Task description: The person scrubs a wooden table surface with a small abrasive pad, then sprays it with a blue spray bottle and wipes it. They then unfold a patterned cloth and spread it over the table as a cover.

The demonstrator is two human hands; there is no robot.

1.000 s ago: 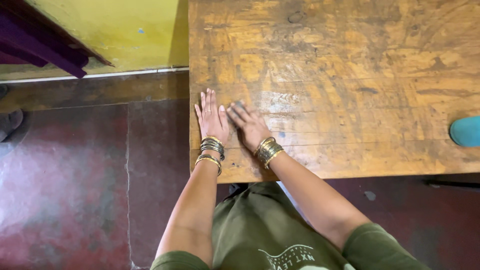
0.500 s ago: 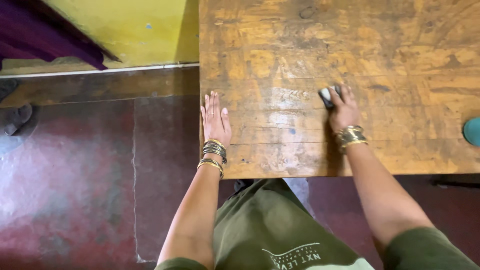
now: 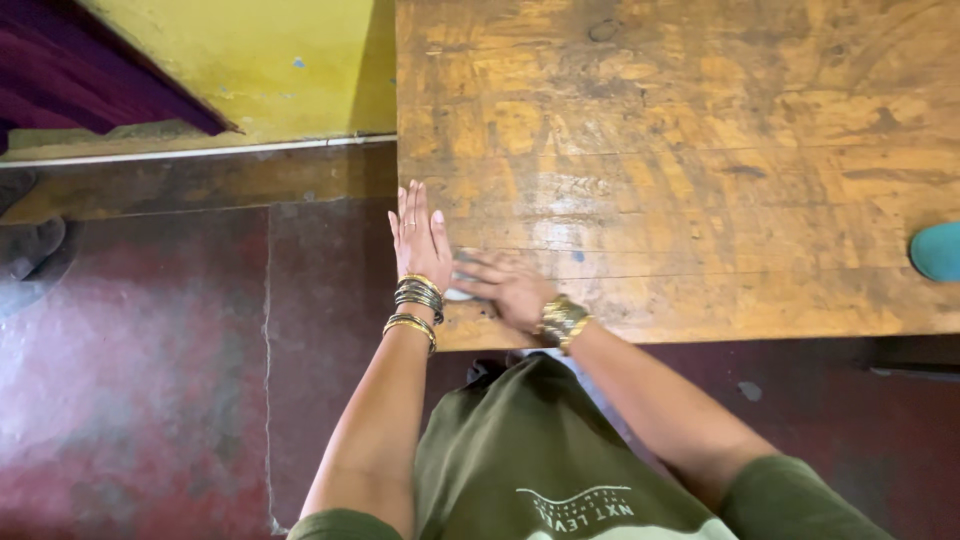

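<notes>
Pale small pad (image 3: 458, 290), blurred, under right hand (image 3: 510, 288)

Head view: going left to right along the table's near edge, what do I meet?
Red floor → left hand flat on the table → small pale pad → right hand on it → teal thing at the frame's right edge.

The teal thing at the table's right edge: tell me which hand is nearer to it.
Right. The right hand lies on the table near its front left corner, far left of the teal thing. The left hand lies flat beyond it, further left at the table's left edge.
</notes>
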